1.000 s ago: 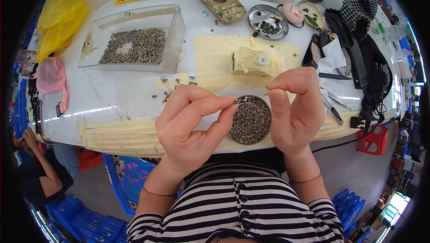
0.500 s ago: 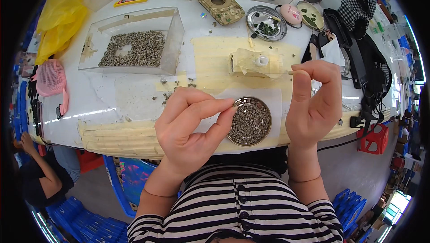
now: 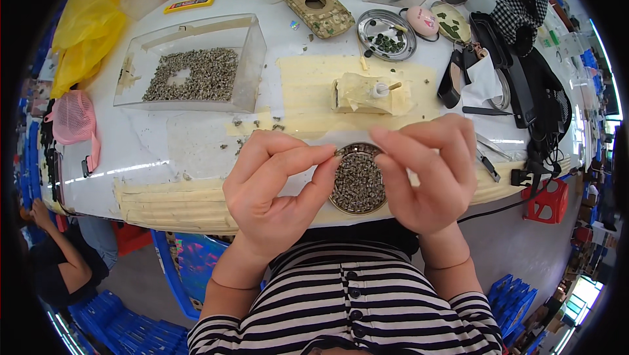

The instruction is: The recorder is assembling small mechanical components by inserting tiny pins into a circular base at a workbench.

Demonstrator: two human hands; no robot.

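Thumb and forefinger of my left hand (image 3: 278,188) are pinched together at the left rim of a round tin (image 3: 333,203). What they hold is too small to make out. Small metallic parts (image 3: 359,185) fill the tin. At its right side my right hand (image 3: 429,175) is open, thumb and forefinger apart and slightly blurred, with nothing visible between them. Beyond the tin lies a block wrapped in cream tape (image 3: 354,95) with a white nozzle (image 3: 380,90). A thin tan stick (image 3: 394,86) leans out of that nozzle.
A clear box (image 3: 250,70) holding many metallic parts stands at the left. Farther back are a camouflage model tank hull (image 3: 318,11), a metal dish of green pieces (image 3: 409,47) and a yellow cutter (image 3: 190,4). Tweezers (image 3: 488,165) lie at the right.
My right hand has let go of the tan stick, which now rests in the nozzle, and has moved left to the tin. The left hand keeps its pinch, almost still.
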